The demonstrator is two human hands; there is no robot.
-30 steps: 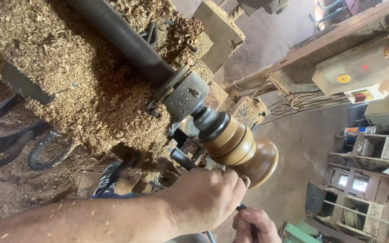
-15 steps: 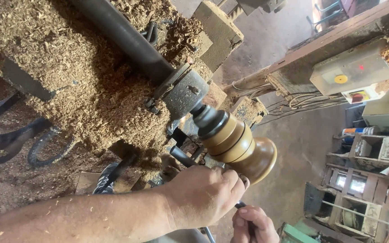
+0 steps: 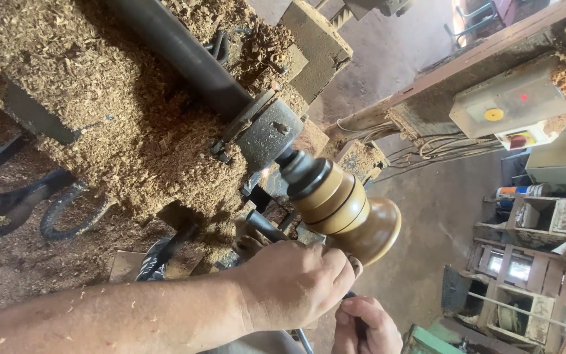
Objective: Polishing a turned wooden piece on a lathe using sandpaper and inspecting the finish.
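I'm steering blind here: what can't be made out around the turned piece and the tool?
Head view only:
- Tool tip: hidden behind the left hand.
- Tool handle: mostly wrapped by the right hand, cut off by the bottom edge.
- Turned wood piece: spinning or still, cannot tell.
- Lathe bed: buried under shavings.

We find the turned wooden piece mounted on the lathe chuck, which sits at the end of the lathe bar running to the upper left. Wood shavings lie heaped on and below that bar. Our left hand is closed just below the piece, touching its lower edge. Our right hand sits beneath the left, near the bottom edge, gripping a tool handle. A switch box hangs on the beam at upper right, well apart.
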